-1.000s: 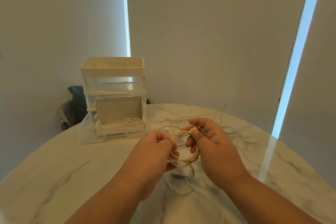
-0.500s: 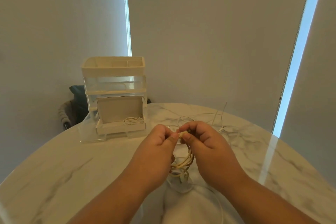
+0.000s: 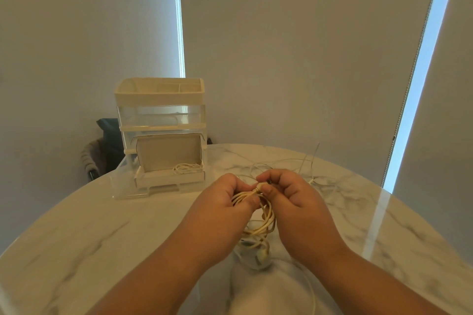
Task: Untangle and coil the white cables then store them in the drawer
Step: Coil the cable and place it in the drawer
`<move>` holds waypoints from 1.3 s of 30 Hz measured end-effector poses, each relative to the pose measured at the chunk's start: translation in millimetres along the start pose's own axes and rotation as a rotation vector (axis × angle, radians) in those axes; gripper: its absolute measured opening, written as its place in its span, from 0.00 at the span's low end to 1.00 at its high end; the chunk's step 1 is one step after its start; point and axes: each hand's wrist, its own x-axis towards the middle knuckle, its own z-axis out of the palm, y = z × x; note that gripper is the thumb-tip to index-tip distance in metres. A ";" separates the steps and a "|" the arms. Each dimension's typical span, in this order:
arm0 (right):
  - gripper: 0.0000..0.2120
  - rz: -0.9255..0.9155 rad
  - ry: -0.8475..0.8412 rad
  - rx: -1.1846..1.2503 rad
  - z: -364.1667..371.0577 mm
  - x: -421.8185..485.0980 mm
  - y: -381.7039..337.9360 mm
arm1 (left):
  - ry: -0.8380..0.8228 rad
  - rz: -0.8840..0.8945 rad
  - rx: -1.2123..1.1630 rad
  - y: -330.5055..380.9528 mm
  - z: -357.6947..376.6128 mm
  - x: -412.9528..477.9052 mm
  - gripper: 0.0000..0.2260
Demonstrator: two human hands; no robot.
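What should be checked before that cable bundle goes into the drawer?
1. Both hands grip the cable bundle, left hand and right hand: ok.
2. Wrap at the top secured: cannot tell, fingers hide it.
3. No tail dangling: not ok, a plug end trails below.
4. Drawer open: ok.
5. Room beside the coiled cable inside it: cannot tell.
6. All cables coiled: not ok, loose cables lie on the table.

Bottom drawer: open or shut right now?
Open. The bottom drawer is pulled out toward the camera, and a coiled cable lies in the white box inside it.
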 end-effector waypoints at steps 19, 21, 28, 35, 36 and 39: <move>0.05 0.368 -0.160 0.217 7.6 -4.6 -2.3 | 0.326 0.034 -0.244 -0.1 11.4 -3.5 0.02; 0.05 0.392 -0.099 0.259 8.0 -3.0 -2.1 | 0.316 0.037 -0.203 -1.3 14.2 -4.2 0.01; 0.17 0.409 -0.129 0.303 1.6 4.0 -2.7 | 0.312 0.044 -0.080 -2.6 15.7 -2.9 0.04; 0.22 0.385 -0.086 0.754 6.0 2.9 -0.5 | 0.292 -0.018 -0.082 -0.7 15.9 -2.3 0.04; 0.23 0.386 -0.100 0.790 5.7 2.9 -1.5 | 0.283 -0.014 -0.063 -1.0 15.8 -2.7 0.04; 0.17 0.388 -0.120 0.693 5.4 0.8 -4.2 | 0.246 0.018 -0.009 -3.6 16.9 -3.2 0.02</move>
